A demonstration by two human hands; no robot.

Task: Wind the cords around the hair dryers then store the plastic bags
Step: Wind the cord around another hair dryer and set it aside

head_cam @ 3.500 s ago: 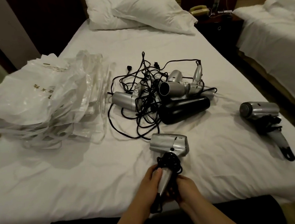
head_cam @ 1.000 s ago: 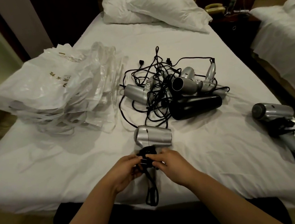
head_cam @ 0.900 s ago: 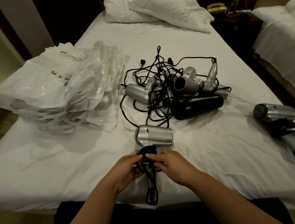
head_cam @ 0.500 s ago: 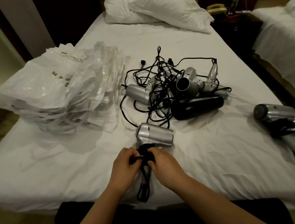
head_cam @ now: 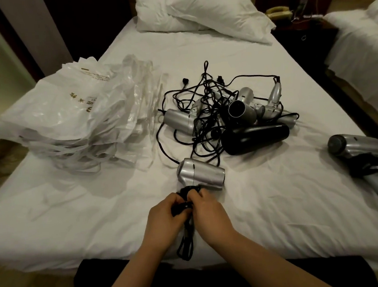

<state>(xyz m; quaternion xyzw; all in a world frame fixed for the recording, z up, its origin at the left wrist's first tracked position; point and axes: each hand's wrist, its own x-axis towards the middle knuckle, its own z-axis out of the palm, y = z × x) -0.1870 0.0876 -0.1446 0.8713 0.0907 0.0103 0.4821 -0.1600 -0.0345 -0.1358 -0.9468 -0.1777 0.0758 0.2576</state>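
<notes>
Item in hand: silver hair dryer (head_cam: 201, 174), lying on its side near the front edge of the bed (head_cam: 268, 200), barrel pointing away to the right, handle toward the person so that the cord can be worked close to the body. Left hand (head_cam: 165, 221) and right hand (head_cam: 209, 214) meet over the handle, fingers of both curled round the black cord (head_cam: 186, 192) bunched there; the two-handed clench looks meant to keep the turns from springing loose while the end is tucked. Loose loop of cord (head_cam: 185, 244) hangs below the hands over the mattress edge, so winding on this unit is judged unfinished. Finished unit: second silver dryer (head_cam: 355, 149), set well apart at the right side of the bed with its cord wound in a dark bundle at the handle, apparently placed there to keep done pieces clear of the rest. Pending stock: tangled pile of dryers (head_cam: 234, 118) at mid-bed, several silver ones and one black dryer (head_cam: 255, 137), cords knotted through one another. Plastic bags (head_cam: 72, 121), a stack of translucent white ones with gold print, lie at the left of the bed just beside the pile, untouched. Pillows (head_cam: 202, 16) at the head of the bed; telephone (head_cam: 278, 13) on the nightstand beyond.
</notes>
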